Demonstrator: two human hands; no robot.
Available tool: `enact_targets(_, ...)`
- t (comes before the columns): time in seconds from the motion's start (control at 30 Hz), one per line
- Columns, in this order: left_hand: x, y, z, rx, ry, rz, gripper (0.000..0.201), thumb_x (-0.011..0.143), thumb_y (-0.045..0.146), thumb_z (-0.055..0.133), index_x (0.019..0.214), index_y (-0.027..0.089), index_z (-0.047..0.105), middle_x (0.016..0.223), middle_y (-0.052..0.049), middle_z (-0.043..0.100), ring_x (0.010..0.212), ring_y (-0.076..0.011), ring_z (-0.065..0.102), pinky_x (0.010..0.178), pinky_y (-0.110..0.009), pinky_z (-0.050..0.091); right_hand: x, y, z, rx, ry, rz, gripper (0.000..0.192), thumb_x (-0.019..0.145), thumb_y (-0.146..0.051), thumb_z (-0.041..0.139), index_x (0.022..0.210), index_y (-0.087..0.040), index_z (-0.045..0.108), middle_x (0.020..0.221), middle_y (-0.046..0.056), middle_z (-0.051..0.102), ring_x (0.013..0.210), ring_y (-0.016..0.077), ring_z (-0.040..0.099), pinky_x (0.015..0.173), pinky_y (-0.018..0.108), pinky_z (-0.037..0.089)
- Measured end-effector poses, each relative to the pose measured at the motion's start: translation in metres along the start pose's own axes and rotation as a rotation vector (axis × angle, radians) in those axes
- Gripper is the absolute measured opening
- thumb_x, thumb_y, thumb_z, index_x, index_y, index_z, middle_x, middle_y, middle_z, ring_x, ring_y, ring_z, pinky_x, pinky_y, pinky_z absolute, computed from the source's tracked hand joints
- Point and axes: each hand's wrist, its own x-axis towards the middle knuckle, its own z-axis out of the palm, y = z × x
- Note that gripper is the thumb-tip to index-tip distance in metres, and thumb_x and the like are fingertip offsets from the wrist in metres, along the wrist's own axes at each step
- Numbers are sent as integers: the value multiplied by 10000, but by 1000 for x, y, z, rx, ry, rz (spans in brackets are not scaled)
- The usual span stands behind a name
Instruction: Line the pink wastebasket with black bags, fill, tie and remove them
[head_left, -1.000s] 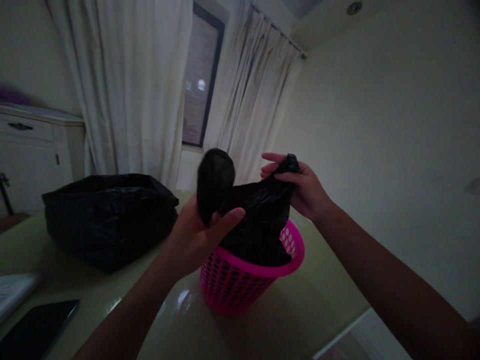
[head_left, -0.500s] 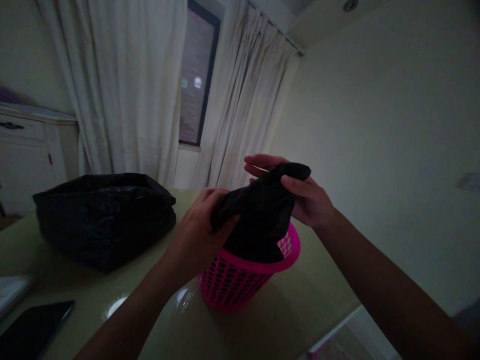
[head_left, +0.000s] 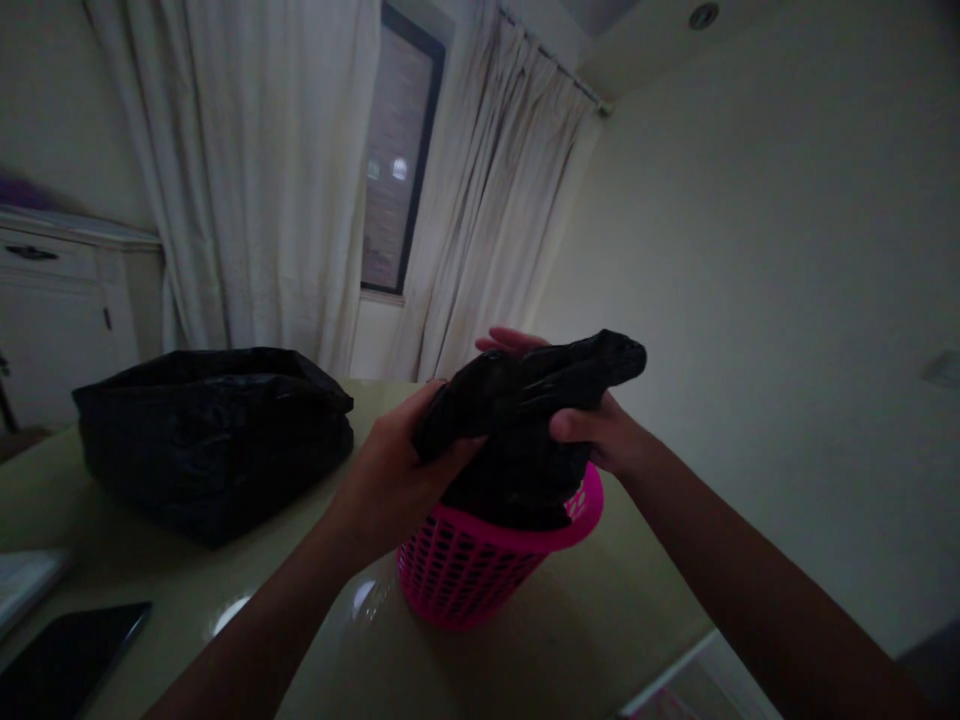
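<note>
Black bag (head_left: 525,400) in both clenched hands

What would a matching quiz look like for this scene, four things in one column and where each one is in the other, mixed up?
Things:
1. black bag
2. pink basket
3. big black sack
4. dark tablet

Places:
A. flat at the table's near left corner
B. gripped by the left hand and right hand
C. lying on the table, left of the basket
D. standing under both hands

Pairs: 1-B, 2-D, 3-C, 4-A
</note>
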Motion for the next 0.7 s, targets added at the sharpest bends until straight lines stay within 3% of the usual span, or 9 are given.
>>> enact_targets(0.1,-3,-3,4,-81,43,-21,499,903,408,876,1297,261,608,1096,-20,771,965,-205,739,803,-299,605,1,8,11,-16,106,143,429,808,-481,945,1145,-252,808,1228,77,805,1189,288,745,1145,516,562)
enact_targets(0.17,-6,-5,5,-176,106,-13,548,917,606,821,1279,277,573,1048,-19,750,917,-195,720,772,-294,601,4,13,21,108,212,153,326,888,-509,866,1033,-227,793,1077,65,811,1022,244,762,1055,467,598)
enact_targets(0.23,-8,-7,5,-292,125,-12,610,988,846,482,1101,262,619,917,-29,717,810,-191,678,692,-301,580,8,19,28,249,262,141,308,875,-479,866,1004,-220,760,910,22,769,858,195,729,946,400,612)
enact_targets(0.3,-10,-5,4,-379,80,-35,782,1007,883,214,944,237,651,791,-43,685,718,-183,638,615,-296,545,13,25,32,278,270,155,289,835,-434,874,966,-219,730,726,-38,658,687,149,637,823,342,591)
enact_targets(0.33,-10,-3,4,-398,56,-56,761,1033,850,248,959,227,680,755,-39,680,682,-173,626,585,-282,529,16,28,33,238,257,164,278,827,-425,863,944,-216,722,692,-49,621,651,140,601,782,328,572)
enact_targets(0.4,-11,2,4,-385,16,-107,513,1065,678,545,1275,236,697,731,3,693,640,-146,630,566,-240,517,22,33,33,61,195,144,268,846,-444,814,930,-206,724,741,-23,652,698,158,618,767,329,547)
enact_targets(0.5,-11,11,4,-314,-40,-153,888,954,426,830,1697,289,363,840,25,771,727,-152,736,650,-225,593,29,31,31,-412,39,27,255,823,-403,800,938,-184,736,878,29,722,850,204,670,795,337,513)
enact_targets(0.57,-10,15,3,-256,-58,-117,956,879,366,902,1694,280,409,1028,-26,823,880,-188,800,746,-251,650,30,25,30,-730,-38,-40,228,784,-311,808,949,-174,729,860,22,715,830,196,654,781,328,485)
enact_targets(0.7,-7,19,0,-191,32,14,433,952,368,813,1367,252,771,1129,-46,838,939,-197,817,754,-238,666,20,12,36,-872,-228,-167,119,826,-228,774,797,-190,665,825,6,721,808,171,666,813,307,521)
